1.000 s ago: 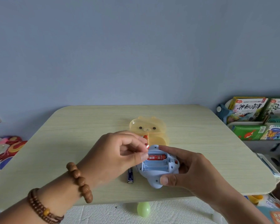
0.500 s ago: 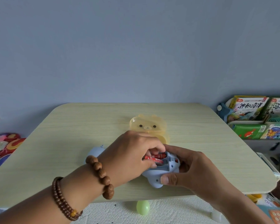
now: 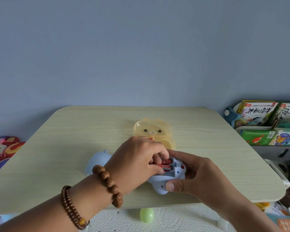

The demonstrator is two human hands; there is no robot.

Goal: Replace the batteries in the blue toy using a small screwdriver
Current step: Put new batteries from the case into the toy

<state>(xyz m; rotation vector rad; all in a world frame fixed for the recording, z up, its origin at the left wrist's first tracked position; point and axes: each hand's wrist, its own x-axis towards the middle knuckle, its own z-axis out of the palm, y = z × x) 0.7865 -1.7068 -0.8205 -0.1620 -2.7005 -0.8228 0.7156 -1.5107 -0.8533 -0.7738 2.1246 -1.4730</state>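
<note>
Since a moment ago the left hand has barely shifted; its fingers stay curled, pressing red batteries into the toy. The right hand grips the toy near the desk front edge.

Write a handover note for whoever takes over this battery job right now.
Left hand: fingers pressing red batteries into the toy's open compartment.
Right hand: gripping the blue toy on the table, thumb on its near edge.
Blue cover piece lies on the table behind the left wrist. Yellow bear case sits open behind the hands.
Screwdriver: not visible.
Done: compartment opened, at least two red batteries in it.
Left: seat the batteries fully, refit the cover, probably screw it shut.
</note>
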